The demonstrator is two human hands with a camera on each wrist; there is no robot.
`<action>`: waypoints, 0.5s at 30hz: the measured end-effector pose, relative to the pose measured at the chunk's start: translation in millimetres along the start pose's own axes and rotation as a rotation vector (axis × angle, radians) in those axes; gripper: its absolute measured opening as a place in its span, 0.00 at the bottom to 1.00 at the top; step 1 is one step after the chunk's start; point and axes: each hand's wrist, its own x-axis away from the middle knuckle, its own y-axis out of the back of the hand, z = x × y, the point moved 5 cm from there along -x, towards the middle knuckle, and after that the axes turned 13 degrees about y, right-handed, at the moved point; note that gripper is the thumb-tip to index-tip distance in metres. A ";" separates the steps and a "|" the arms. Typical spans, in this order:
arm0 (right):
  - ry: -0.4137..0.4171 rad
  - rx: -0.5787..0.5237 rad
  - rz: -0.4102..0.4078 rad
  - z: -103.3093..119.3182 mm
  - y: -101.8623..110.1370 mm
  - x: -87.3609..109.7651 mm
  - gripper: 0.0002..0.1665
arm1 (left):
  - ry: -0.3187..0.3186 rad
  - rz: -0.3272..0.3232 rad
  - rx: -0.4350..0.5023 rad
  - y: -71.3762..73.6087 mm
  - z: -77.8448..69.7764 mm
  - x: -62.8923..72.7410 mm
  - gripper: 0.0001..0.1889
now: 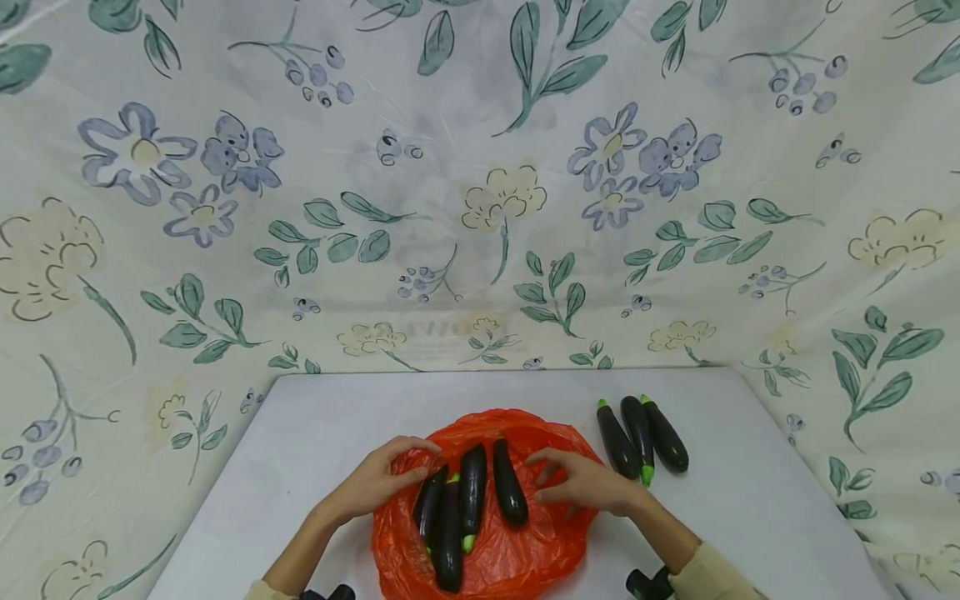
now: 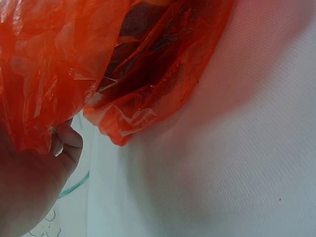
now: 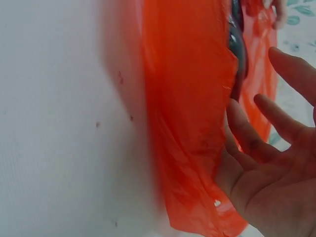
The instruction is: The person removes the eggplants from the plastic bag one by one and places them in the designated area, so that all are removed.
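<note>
i'm seeing the left hand touching the left edge of the red bag, film partly hiding its fingers; can't tell if it's gripping. right hand is reaching over the right edge, fingers loosely spread, holding nothing. four eggplants are lying inside, three others are lying on the white table to the right.

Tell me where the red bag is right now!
In the head view, the red bag sits low near the middle, on the white table, between the left hand and the right hand, with three eggplants outside it, to its right.
</note>
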 end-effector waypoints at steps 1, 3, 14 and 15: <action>-0.001 -0.002 0.001 0.0 -1.5 -0.6 0.31 | -0.001 -0.001 -0.002 -0.1 -0.2 -0.2 0.15; -0.003 -0.008 0.006 -0.1 -4.5 -2.1 0.31 | -0.003 0.003 -0.001 -0.4 -0.5 -0.7 0.15; 0.006 -0.004 0.100 -1.3 -18.5 -5.5 0.29 | 0.021 -0.003 -0.001 1.2 0.3 -0.7 0.15; 0.007 -0.005 0.110 -1.3 -19.1 -5.3 0.29 | 0.022 -0.004 -0.001 1.3 0.5 -0.6 0.15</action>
